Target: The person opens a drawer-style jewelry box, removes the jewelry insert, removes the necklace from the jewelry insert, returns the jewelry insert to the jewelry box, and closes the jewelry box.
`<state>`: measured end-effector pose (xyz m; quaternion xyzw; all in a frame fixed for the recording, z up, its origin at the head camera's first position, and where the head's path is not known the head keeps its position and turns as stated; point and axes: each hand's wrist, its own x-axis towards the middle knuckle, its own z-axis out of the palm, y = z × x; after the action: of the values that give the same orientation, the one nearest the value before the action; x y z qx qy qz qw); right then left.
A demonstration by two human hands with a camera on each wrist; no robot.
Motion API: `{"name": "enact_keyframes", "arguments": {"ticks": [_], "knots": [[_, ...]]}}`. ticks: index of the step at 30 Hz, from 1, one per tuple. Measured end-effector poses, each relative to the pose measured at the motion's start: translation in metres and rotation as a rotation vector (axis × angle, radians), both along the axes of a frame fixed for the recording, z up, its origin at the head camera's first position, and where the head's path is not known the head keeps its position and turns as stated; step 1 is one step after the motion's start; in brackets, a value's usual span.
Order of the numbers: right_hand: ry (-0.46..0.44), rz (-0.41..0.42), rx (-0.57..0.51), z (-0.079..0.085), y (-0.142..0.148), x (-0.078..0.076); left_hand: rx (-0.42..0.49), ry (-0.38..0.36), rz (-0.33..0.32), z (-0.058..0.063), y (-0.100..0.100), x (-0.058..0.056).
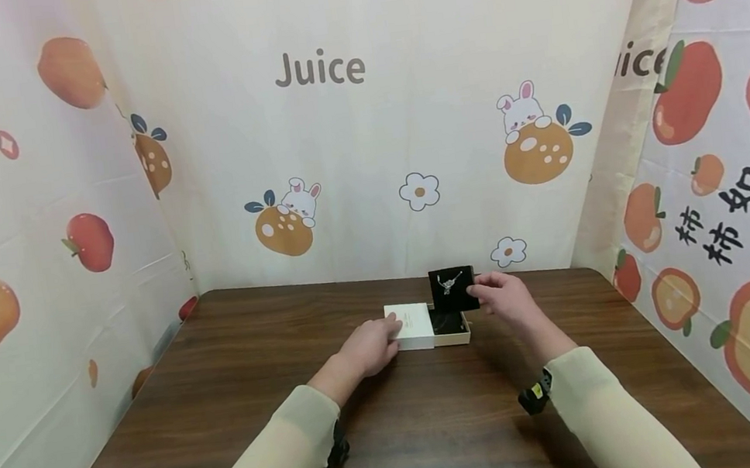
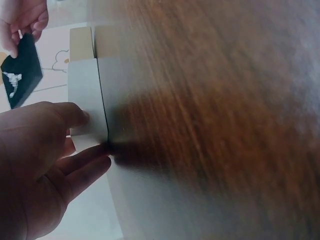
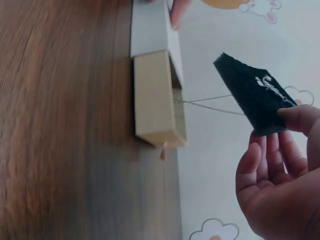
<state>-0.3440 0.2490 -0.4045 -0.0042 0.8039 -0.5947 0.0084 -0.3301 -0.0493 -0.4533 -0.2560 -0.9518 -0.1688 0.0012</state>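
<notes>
the person's left grip (image 1: 369, 345) is closed round the left end of a white sleeve (image 1: 418, 327), which lies on the brown counter (image 1: 435, 433). a cream drawer (image 1: 454, 340) projects from the sleeve's right side, its interior dark in the head view; at its outer end a small pull tab (image 3: 163, 151) hangs out. the right grip (image 1: 508, 299) pinches a black insert (image 1: 460, 300) by its right edge, thumb on the front face and fingers behind. the insert is held tilted up, clear of the drawer and above its far side. a silver pendant (image 1: 448, 283) is mounted on the insert's face. in the right wrist view, two thin strands of chain (image 3: 215, 108) run from the insert down to the drawer's opening. a black device (image 1: 533, 393) is worn at the right wrist. behind the counter hangs a printed cloth (image 1: 351, 151) bearing the word "juice", rabbits, fruit and flowers.
</notes>
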Motion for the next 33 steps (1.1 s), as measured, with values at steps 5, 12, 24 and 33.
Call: {"name": "enact_keyframes", "arguments": {"ticks": [5,12,24,33], "knots": [[0.042,0.0,-0.058,0.007,-0.004,0.002,0.003,-0.01,-0.001,-0.001,0.0,-0.001],[0.091,0.0,-0.063,0.017,-0.014,0.007,-0.005,-0.003,0.0,-0.002,0.0,-0.002],[0.161,0.027,-0.116,0.041,-0.031,0.021,-0.008,0.024,-0.026,-0.001,0.0,-0.005],[0.202,0.063,-0.179,0.053,-0.048,0.031,-0.025,0.016,-0.011,0.001,0.002,-0.004]]}}
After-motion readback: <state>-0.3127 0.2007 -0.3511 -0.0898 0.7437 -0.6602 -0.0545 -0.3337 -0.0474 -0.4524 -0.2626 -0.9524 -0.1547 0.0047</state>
